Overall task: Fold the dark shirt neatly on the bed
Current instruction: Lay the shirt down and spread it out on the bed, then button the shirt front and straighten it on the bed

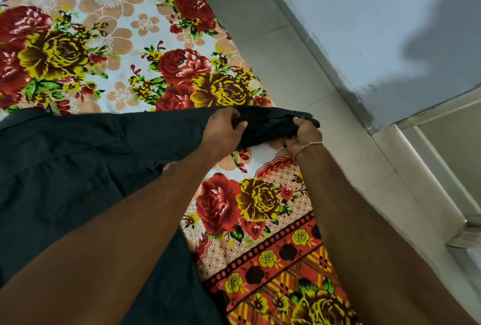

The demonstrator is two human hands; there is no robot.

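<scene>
Fingers (235,123) of left hand (223,129) curled over the shirt sleeve (268,119), pinching it. Right hand (304,134) gripping the sleeve end, thumb on top. Sleeve stretched toward the right edge of the bed (117,38). Shirt (78,168) body spread flat across the bed's near left part, on the floral sheet. Thin bracelet (308,146) on right wrist.

Soft, even indoor light, a blurry dark shadow on the wall (406,38), and wide-angle bending at the edges.
</scene>
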